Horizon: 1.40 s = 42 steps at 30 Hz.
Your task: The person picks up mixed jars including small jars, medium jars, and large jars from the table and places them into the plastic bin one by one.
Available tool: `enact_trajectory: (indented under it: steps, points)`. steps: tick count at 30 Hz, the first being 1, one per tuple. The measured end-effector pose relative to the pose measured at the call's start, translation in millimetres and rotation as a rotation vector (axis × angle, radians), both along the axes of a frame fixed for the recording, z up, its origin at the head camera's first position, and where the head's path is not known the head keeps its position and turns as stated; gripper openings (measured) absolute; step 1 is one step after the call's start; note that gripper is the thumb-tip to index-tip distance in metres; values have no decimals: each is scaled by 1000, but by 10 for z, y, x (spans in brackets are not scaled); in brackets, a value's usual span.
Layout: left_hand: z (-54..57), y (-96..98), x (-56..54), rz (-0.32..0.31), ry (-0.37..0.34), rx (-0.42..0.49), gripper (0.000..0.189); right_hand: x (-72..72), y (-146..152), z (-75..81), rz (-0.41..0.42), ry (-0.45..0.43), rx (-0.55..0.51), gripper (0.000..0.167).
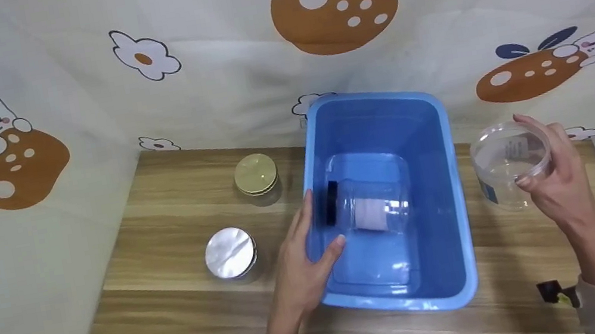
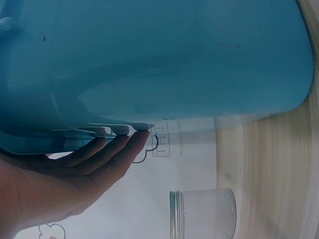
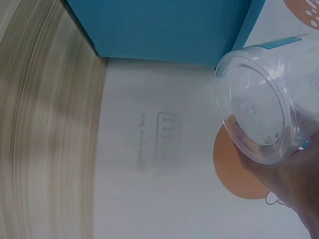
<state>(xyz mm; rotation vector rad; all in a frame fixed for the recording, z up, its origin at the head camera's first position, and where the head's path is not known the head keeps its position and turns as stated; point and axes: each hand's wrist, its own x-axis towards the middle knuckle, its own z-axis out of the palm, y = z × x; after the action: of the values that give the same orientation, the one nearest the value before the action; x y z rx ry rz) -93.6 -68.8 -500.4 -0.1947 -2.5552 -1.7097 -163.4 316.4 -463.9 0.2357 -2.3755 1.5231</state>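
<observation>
The right hand (image 1: 562, 177) grasps the clear jar (image 1: 508, 180) near its rim, thumb on the near side and fingers round the far side, at about 3 o'clock from the blue bin (image 1: 458, 194). It appears lifted off the counter (image 1: 176, 308); the rim hold probably leaves its lower body free and the jar easy to steer. Its long axis looks close to upright, mouth up, base down and towards 6 o'clock in the head view.

The left hand (image 1: 301, 272) clasps the bin's wall at 9 o'clock, thumb inside and fingers outside, likely to steady it. The bin's long side runs roughly 12 to 6. Inside, a lying jar (image 1: 371, 212) crosses that line, its black lid (image 1: 332, 203) towards 9 and its base towards 3; on its side it probably rests stably. The gold-lidded jar (image 1: 255, 175) stands at 10 o'clock from the bin, the silver-lidded jar (image 1: 230, 253) near 9, both upright
</observation>
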Motion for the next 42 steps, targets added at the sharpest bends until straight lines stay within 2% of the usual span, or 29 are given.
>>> enact_trajectory:
  steps: [5, 11, 19, 26, 31, 42]
  points:
    - [-2, 0, 10, 14, -7, -12, 79, 10, -30, 33, -3, 9, 39, 85]
    - [-12, 6, 1, 15, 0, -21, 78, 11, -57, 110, 20, 44, 22, 93]
    - [5, 8, -2, 17, -1, -22, 79, 23, -117, 176, 34, 82, 50, 89]
    - [10, 8, 5, 12, 0, -22, 80, 53, -120, 172, 11, 92, 115, 86]
    - [9, 16, -18, 10, 4, -21, 79, 49, -164, 239, 5, 97, 197, 86]
    - [4, 2, -7, 10, -4, -22, 79, 79, -290, 402, 92, 110, 313, 90]
